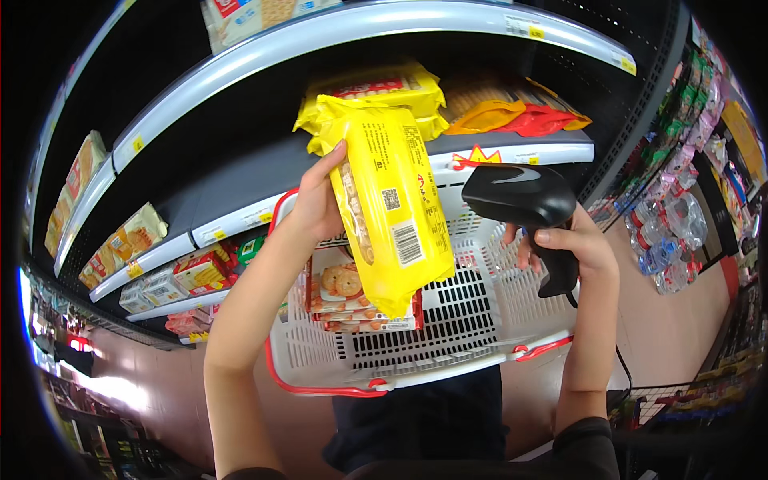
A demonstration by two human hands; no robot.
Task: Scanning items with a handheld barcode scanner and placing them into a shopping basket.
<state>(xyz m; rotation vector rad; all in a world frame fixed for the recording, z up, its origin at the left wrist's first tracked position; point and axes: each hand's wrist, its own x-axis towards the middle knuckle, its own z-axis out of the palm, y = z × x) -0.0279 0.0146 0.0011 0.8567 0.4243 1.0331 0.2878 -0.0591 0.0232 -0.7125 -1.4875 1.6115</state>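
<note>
My left hand (321,195) grips a yellow plastic snack packet (384,198) by its left side, with a printed barcode facing up. My right hand (576,243) is wrapped around the handle of a black handheld barcode scanner (522,195), whose head points left toward the packet. A cable runs down from the scanner's grip. Below both hands is a white plastic shopping basket (528,306) with red handles. Several red biscuit packets (339,285) lie in its left part, partly hidden by the yellow packet.
More yellow packets (420,96) sit on the black shelf (252,159) ahead, beside orange and red snack bags (516,114). Boxes and packets (198,270) fill lower shelves at left. Shrink-wrapped bottles (666,234) stand on the floor at right, near a wire rack (660,399).
</note>
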